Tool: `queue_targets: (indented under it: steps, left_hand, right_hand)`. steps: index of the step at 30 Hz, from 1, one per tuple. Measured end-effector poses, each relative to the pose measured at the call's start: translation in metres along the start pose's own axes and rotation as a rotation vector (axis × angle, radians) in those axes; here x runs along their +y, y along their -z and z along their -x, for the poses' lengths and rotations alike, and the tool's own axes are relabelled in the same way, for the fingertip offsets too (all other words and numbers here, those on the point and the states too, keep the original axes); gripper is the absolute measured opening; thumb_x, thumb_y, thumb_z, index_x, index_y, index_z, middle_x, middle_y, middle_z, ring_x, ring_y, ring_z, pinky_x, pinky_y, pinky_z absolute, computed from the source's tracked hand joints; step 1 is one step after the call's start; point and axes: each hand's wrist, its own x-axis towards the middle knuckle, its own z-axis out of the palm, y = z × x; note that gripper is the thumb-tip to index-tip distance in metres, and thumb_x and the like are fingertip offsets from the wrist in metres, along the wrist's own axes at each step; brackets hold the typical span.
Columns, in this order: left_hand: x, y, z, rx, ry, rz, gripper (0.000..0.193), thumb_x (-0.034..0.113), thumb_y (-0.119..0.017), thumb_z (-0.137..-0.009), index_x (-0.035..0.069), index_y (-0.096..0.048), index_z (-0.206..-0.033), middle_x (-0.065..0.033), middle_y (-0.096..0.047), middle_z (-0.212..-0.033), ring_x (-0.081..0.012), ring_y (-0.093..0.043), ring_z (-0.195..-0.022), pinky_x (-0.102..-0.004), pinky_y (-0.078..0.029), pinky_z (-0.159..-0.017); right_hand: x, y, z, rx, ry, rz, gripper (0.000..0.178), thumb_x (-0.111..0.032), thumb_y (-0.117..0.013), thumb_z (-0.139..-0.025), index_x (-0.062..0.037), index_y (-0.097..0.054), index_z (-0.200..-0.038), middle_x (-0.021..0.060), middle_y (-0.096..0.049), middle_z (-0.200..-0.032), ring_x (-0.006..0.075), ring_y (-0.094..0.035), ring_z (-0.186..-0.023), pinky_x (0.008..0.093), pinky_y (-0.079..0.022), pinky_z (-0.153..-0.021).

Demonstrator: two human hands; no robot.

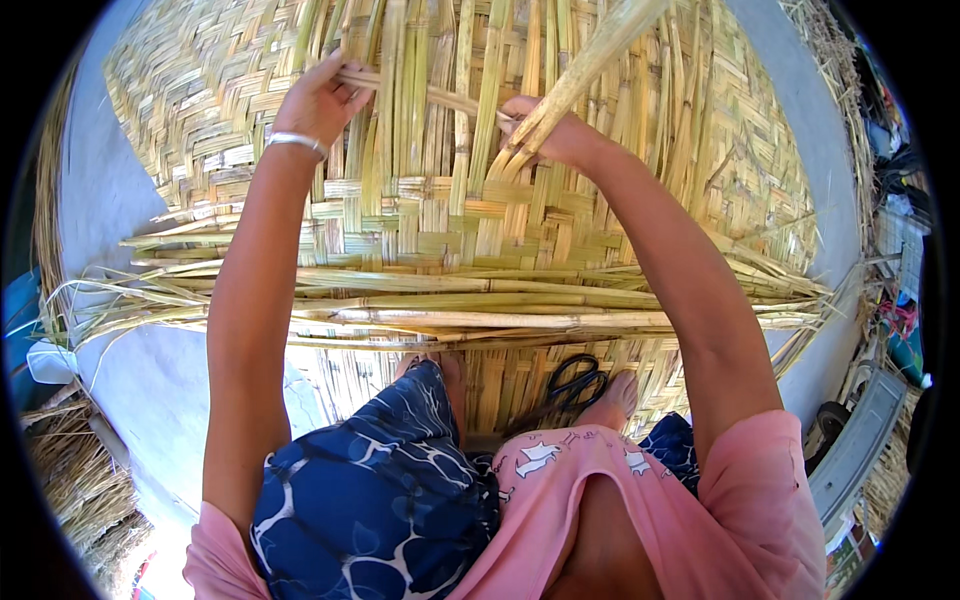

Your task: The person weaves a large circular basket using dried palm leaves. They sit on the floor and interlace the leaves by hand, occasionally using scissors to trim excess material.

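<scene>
A large mat woven from flat yellow-green cane strips spreads out before me. My left hand, with a silver bangle at the wrist, pinches one end of a narrow cane strip. This strip runs crosswise to my right hand, passing over some lengthwise strips and under others. The right hand's fingers are closed around its other end, partly hidden by a few long strips slanting up over that hand. Below both hands, crossed strips form a tight checked weave.
A bundle of loose cane strips lies across the mat nearer me. Black-handled scissors rest beside my foot. Dry stalks are heaped at the left. A grey plastic object and mixed clutter stand at the right.
</scene>
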Motion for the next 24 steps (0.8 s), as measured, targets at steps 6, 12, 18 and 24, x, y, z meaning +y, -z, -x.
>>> queue_targets:
  steps: [6,12,18,24]
  left_hand:
    - [-0.004,0.011,0.089,0.103,-0.016,-0.137,0.02,0.014,-0.053,-0.092,0.001,-0.057,-0.107,-0.0137,-0.063,-0.106,-0.0225,-0.062,-0.097,-0.0319,-0.053,-0.085]
    - [-0.034,0.033,0.096,0.381,0.016,-0.232,0.023,0.01,-0.061,-0.086,-0.001,-0.058,-0.106,-0.0118,-0.064,-0.097,-0.0193,-0.065,-0.086,-0.0301,-0.057,-0.076]
    - [-0.044,0.041,0.085,0.574,-0.055,-0.067,0.027,0.007,-0.065,-0.083,-0.004,-0.053,-0.104,-0.0139,-0.06,-0.092,-0.0253,-0.063,-0.078,-0.0348,-0.058,-0.07]
    - [-0.052,0.081,0.075,0.321,-0.682,-1.792,0.024,0.027,-0.068,-0.079,0.008,-0.059,-0.091,-0.0109,-0.065,-0.078,-0.0284,-0.061,-0.062,-0.0403,-0.05,-0.058]
  right_hand:
    - [0.003,0.0,0.019,-0.09,-0.132,0.195,0.016,-0.008,-0.046,-0.087,0.0036,-0.055,-0.093,0.0115,-0.066,-0.083,0.0188,-0.065,-0.069,0.0303,-0.053,-0.058]
    - [0.004,-0.011,0.017,-0.121,-0.142,0.341,0.015,-0.008,-0.048,-0.084,0.0041,-0.056,-0.088,0.013,-0.066,-0.079,0.0208,-0.065,-0.069,0.0328,-0.052,-0.061]
    - [0.027,-0.022,0.025,0.118,0.061,0.532,0.022,-0.022,-0.054,-0.077,-0.0008,-0.06,-0.081,0.0197,-0.062,-0.082,0.0328,-0.061,-0.078,0.0404,-0.047,-0.071]
    - [0.032,-0.02,0.04,0.197,0.094,0.528,0.029,-0.028,-0.055,-0.081,-0.0018,-0.063,-0.089,0.0168,-0.062,-0.078,0.0282,-0.061,-0.071,0.0369,-0.046,-0.066]
